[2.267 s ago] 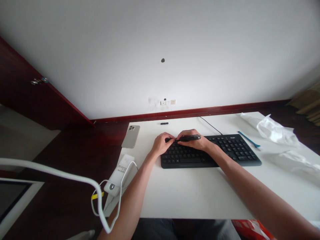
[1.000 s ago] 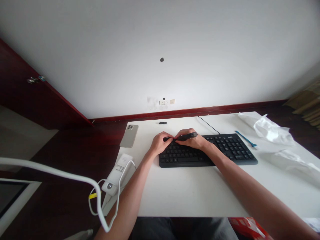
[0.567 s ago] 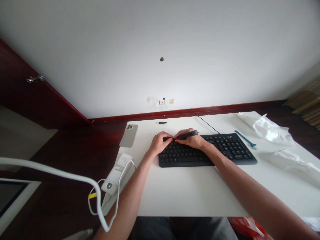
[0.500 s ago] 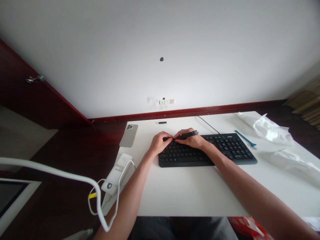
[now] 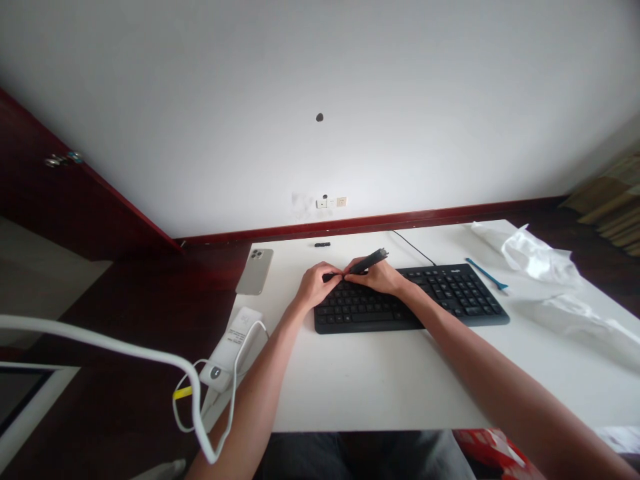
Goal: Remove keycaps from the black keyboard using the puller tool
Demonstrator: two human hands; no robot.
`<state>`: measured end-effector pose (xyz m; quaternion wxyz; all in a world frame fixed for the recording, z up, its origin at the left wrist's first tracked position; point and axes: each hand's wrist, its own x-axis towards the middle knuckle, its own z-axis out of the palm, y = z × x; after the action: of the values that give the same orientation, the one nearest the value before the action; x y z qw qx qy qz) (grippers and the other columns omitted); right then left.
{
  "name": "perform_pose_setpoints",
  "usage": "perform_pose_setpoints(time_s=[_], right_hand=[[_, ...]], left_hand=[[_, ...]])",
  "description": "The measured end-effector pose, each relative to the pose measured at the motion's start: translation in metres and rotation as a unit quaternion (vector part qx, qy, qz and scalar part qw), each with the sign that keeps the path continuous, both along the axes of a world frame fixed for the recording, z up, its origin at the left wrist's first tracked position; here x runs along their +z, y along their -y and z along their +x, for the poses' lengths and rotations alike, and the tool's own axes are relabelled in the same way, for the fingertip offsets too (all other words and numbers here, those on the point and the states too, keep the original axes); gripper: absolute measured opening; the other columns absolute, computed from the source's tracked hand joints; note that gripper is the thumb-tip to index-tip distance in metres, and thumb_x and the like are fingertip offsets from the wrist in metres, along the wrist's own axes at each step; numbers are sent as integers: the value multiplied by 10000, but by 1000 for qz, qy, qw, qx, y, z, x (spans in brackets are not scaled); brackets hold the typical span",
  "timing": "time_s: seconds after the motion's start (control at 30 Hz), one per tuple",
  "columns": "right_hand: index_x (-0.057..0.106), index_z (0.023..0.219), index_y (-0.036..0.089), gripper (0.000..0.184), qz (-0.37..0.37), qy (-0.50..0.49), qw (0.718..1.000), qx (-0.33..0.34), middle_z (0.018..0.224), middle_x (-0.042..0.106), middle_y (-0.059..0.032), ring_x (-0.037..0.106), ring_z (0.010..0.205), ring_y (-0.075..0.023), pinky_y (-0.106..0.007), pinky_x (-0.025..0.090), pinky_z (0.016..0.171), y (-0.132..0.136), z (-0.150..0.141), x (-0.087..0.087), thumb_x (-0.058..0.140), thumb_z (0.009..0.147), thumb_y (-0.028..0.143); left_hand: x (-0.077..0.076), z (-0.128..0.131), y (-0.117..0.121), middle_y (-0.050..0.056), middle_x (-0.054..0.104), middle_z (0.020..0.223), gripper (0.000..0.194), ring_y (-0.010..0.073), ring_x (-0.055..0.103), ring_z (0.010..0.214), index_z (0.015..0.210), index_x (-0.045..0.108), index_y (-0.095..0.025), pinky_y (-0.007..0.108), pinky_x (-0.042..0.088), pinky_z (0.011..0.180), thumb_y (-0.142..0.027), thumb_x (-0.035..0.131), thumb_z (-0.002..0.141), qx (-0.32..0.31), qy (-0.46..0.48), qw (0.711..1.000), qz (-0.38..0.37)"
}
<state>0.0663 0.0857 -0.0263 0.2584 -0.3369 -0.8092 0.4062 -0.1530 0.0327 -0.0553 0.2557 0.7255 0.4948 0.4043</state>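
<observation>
Pinching a black pen [image 5: 369,262] in the right hand [image 5: 379,277], its tip slanting down-left into the left hand [image 5: 315,285], pinched narrow.

Slim black pen-like tool [image 5: 367,262] between left hand [image 5: 315,285] and right hand [image 5: 380,279], above a black keyboard [image 5: 450,293]

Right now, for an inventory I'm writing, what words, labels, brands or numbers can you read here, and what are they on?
Black keyboard: small top-edge logo and key legends, too small to read.
White charging block: printed text block, too small to read.
Red packet: white markings, too blurred to read.
Nothing here is legible.
</observation>
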Motion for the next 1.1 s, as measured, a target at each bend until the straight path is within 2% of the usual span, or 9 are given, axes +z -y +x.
perform_pose_setpoints(time_s=[0.3,0.43,0.6,0.77,0.97,1.1], right_hand=[[803,934,212,223,-10,12,1000,-1,867,758,-47,631,765,-206,-324,500,684,-7,0,3,737,832,399],[800,949,197,253,-7,6,1000,19,883,758,-53,644,787,-206,-321,507,704,-10,3,-2,749,818,407],[800,958,185,303,28,1,999,19,849,751,-43,639,770,-190,-298,492,689,-15,6,-11,771,799,441],[792,920,164,322,51,-14,999,10,838,755,-42,655,774,-189,-289,490,689,-14,7,-15,803,769,448],[781,898,140,313,64,-26,998,3,826,756,-42,652,777,-183,-286,486,706,-15,5,-19,815,738,406],[757,860,154,285,62,-28,998,13,809,746,-25,643,783,-175,-279,481,708,-17,5,-16,808,732,403]], left_hand=[[0,-2,-2,41,761,964,71,200,717,909,893,781,-224,333,548,883,-284,742,886,-1,13,1000,-10],[-4,-4,-3,36,767,959,102,206,720,917,879,777,-232,340,543,904,-325,738,886,-7,11,1000,-10],[-9,-5,-6,27,775,930,144,211,720,901,838,767,-229,337,538,881,-369,746,866,-3,13,1000,-7],[-8,-7,-9,35,786,974,196,229,724,948,875,785,-234,346,533,920,-423,762,828,-14,-9,1000,-22],[-7,-6,-9,28,792,982,215,227,727,951,877,798,-233,325,537,931,-432,763,803,15,-31,999,-28],[-8,-3,-9,30,792,951,198,218,729,916,858,799,-224,313,549,907,-405,770,782,32,-31,999,-11]])
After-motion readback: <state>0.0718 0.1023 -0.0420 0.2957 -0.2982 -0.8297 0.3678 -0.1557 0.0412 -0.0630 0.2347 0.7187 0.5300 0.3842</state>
